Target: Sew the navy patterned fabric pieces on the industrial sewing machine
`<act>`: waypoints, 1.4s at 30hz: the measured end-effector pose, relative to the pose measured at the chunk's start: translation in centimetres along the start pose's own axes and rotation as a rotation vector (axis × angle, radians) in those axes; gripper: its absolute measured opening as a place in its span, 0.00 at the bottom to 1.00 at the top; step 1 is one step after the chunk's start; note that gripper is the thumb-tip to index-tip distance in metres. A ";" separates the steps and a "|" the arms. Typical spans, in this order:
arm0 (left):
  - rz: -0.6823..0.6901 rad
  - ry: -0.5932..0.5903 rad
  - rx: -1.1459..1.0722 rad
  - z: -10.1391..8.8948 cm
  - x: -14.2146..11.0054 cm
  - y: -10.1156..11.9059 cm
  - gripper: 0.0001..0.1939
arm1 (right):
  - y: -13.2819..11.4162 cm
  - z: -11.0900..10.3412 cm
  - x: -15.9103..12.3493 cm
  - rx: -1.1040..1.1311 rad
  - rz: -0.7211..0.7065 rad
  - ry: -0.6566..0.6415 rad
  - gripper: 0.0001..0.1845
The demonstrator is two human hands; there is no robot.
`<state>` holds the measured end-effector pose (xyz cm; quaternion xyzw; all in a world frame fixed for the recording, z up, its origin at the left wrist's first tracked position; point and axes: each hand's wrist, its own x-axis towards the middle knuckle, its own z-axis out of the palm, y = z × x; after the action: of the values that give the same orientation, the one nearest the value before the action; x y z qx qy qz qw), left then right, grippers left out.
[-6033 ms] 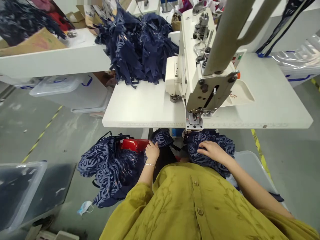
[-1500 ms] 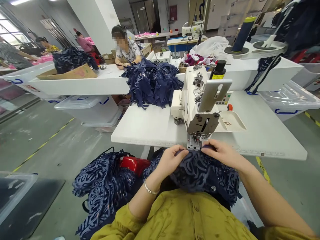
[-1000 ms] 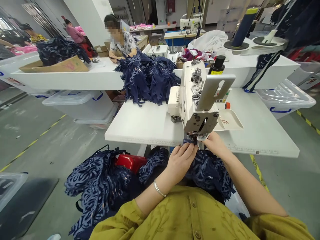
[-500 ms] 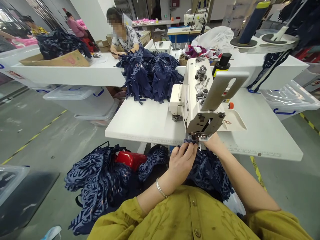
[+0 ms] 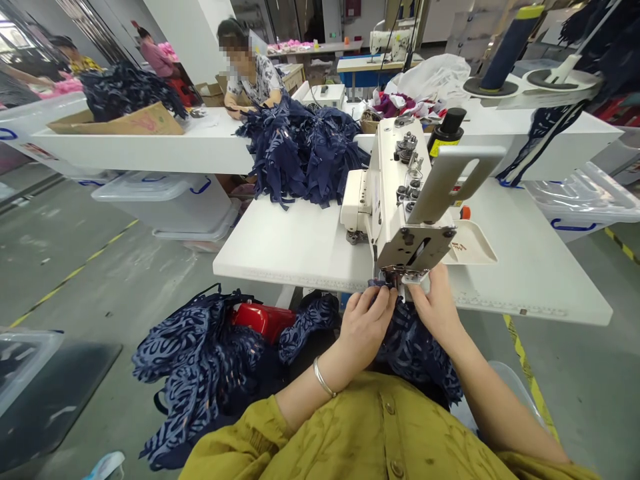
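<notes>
A white sewing machine [image 5: 395, 200] stands on a white table [image 5: 300, 247] in front of me. A navy patterned garment [image 5: 415, 347] lies in my lap, its edge tucked under the machine's presser foot [image 5: 395, 277]. My left hand [image 5: 365, 323], with a bracelet on the wrist, pinches the garment's edge just left of the foot. My right hand [image 5: 435, 303] grips the same edge just right of the foot, its fingertips partly hidden by the machine.
A heap of navy garments [image 5: 200, 360] drapes over a red object [image 5: 260, 320] at my left. A pile of navy fabric pieces [image 5: 300, 153] fills the table's far side. A seated person [image 5: 247, 70] works behind it. Clear plastic bins [image 5: 165, 203] sit on the floor.
Six seconds ago both hands were down in my lap on the fabric. They have since lifted the garment's edge to the presser foot, and in the last half second hardly moved.
</notes>
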<state>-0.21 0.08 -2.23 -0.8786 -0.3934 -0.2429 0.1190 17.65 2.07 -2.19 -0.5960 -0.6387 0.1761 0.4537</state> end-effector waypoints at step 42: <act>-0.389 -0.743 -0.492 5.6 -7.9 -5.7 0.24 | 7.2 1.6 -11.4 0.059 -0.062 -0.662 0.14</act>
<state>-7.09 1.10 -11.01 -0.8181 -0.4973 -0.0165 -0.2883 19.30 -6.25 -12.75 -0.4734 -0.7640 0.3646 0.2436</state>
